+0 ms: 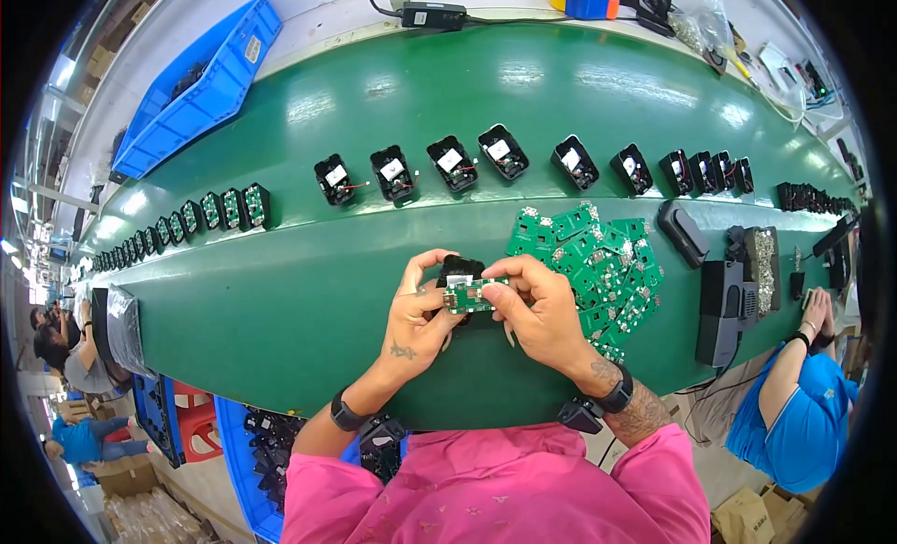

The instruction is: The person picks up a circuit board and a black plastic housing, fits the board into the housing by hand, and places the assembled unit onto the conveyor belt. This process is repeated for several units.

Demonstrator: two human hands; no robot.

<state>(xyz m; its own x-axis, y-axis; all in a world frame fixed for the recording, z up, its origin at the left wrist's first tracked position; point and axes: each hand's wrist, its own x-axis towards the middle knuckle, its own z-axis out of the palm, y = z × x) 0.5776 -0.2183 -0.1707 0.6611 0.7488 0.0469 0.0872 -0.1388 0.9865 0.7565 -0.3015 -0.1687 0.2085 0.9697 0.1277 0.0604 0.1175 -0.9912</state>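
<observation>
In front of me, my left hand [420, 310] is closed around a small black plastic housing [460, 265] with a white block inside it. Over the housing's opening lies a green circuit board [470, 295], pinched between the thumb and fingers of my right hand [533, 306]. My left thumb and finger are also close to the board's left end; whether they touch it I cannot tell. Just right of my right hand spreads a loose pile of green circuit boards [598, 264].
Open black housings [453, 163] stand in a row across the green bench [280, 310]; those at left [254, 206] have boards in them. A grey-black device [721, 310] and a black case [682, 233] stand at right. Blue bins [201, 86] flank the bench. A person in blue [794, 404] sits right.
</observation>
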